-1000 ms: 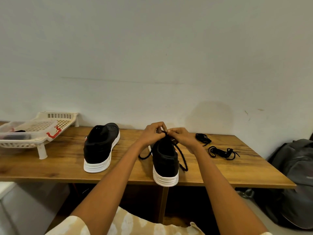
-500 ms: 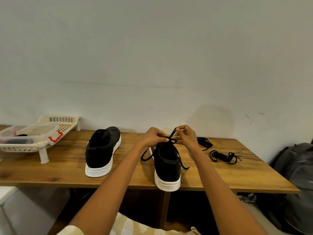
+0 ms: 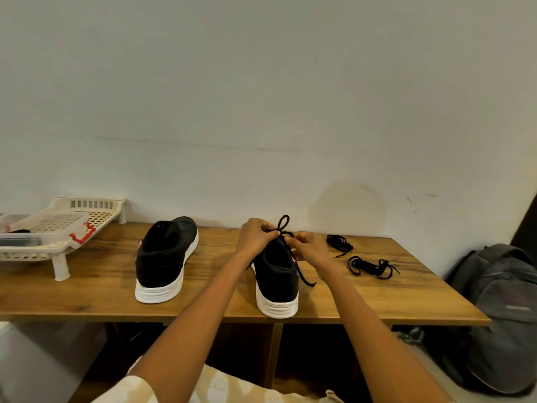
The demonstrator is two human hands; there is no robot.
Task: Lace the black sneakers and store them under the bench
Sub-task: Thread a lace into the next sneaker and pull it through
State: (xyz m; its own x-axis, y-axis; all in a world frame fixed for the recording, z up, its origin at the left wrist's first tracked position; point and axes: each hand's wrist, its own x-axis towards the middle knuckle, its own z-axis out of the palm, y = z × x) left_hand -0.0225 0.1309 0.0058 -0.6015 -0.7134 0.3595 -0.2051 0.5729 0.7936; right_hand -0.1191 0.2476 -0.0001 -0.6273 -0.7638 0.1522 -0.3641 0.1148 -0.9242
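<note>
1. My left hand [image 3: 257, 237] is curled over the front of the right sneaker [image 3: 277, 279], and its fingertips pinch the black lace [image 3: 283, 225] where a small loop stands up.
2. My right hand [image 3: 309, 247] pinches the same lace just beside the left one; a loose end hangs down the right side of the shoe.
3. This sneaker stands on the wooden bench [image 3: 406, 289] with its white heel at the near edge.
4. The other sneaker [image 3: 165, 257] stands to the left, apart from it.
5. Two spare laces [image 3: 372, 266] lie on the right part of the bench.
6. A white plastic rack [image 3: 61, 228] stands at the left end, and a grey backpack [image 3: 505, 301] is on the floor at the right.
</note>
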